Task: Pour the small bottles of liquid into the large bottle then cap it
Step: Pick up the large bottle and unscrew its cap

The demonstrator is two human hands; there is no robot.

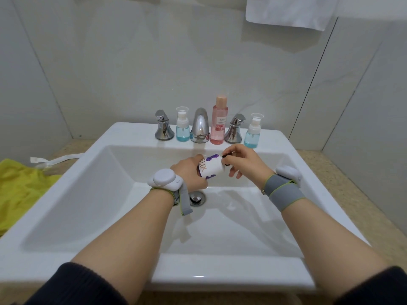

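Note:
Over the sink basin my left hand (pixel 189 172) grips a white bottle with a purple label (pixel 210 166), tilted toward the right. My right hand (pixel 241 158) pinches the dark cap (pixel 225 158) at the bottle's top end. On the sink's back ledge stand two small clear pump bottles of blue liquid, one (pixel 182 126) left of the faucet and one (pixel 252 133) at the far right. A tall pink bottle (pixel 219 122) with a peach cap stands between the faucet and the right handle.
A chrome faucet (pixel 200 126) and two chrome handles (pixel 162 126) (pixel 234 129) line the ledge of the white sink (pixel 123 137). The drain (pixel 197 198) lies under my left wrist. A yellow cloth (pixel 19 190) lies on the counter left. A white towel (pixel 290 9) hangs above.

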